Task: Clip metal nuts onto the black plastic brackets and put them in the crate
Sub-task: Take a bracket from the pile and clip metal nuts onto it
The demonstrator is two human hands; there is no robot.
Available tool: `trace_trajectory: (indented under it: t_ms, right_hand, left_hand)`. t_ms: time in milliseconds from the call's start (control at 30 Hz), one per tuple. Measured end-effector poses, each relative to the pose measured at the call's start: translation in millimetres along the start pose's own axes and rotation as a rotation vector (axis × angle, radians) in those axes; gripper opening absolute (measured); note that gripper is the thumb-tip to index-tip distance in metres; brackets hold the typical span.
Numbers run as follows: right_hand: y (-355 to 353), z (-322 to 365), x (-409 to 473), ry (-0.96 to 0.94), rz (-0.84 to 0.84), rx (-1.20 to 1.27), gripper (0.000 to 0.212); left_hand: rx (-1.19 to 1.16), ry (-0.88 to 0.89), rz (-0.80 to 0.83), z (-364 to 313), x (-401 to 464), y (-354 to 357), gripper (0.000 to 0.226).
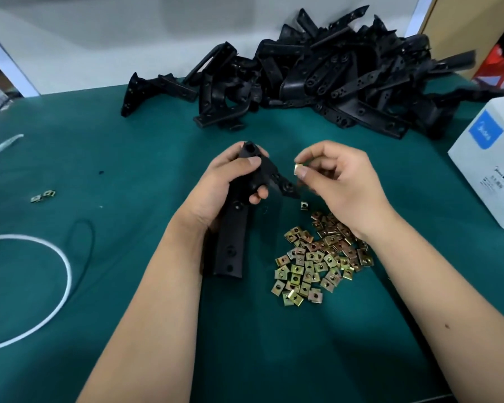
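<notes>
Holding the black bracket (240,210) mid-frame, the left hand (230,184) wraps fingers and thumb round its bend; the long arm hangs toward the lower frame. Right hand (335,181) pinches one metal nut (298,167) between thumb and forefinger, just right of the bracket's pointed tab, not yet touching. Bracket looks stiff and light; the nut small, springy, likely slippery (grip its flat faces). Loose nuts (317,257) lie below the right wrist. No crate in view.

I see a table covered in dark green cloth (114,175), a pale wall (128,39) behind it, a white post (9,68) at left, and tan board (463,21) at right.
</notes>
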State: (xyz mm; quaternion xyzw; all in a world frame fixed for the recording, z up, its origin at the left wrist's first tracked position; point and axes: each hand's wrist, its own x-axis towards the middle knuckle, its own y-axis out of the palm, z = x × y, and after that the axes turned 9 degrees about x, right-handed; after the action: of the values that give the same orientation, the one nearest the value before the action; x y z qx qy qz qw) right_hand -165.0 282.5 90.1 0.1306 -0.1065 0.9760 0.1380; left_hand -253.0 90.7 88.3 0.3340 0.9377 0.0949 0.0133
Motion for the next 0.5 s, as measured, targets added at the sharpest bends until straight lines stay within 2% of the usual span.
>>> trace_trajectory:
  t_ms: [67,200,500]
  right_hand:
    - [1.7,0.7,0.0,0.04,-0.003,0.156,0.012]
    - [6.2,3.5,-3.1,0.113,-0.013,0.301,0.017]
    - [2.9,6.9,-1.0,0.186,-0.068,0.401,0.014]
  left_hand:
    - [0.013,-0.005,0.03,0.0,-0.8,3.3,0.014]
    - [0.012,-0.027,0.101,1.5,-3.3,12.1,0.019]
    - [0.05,-0.002,0.162,4.8,-0.8,9.5,0.016]
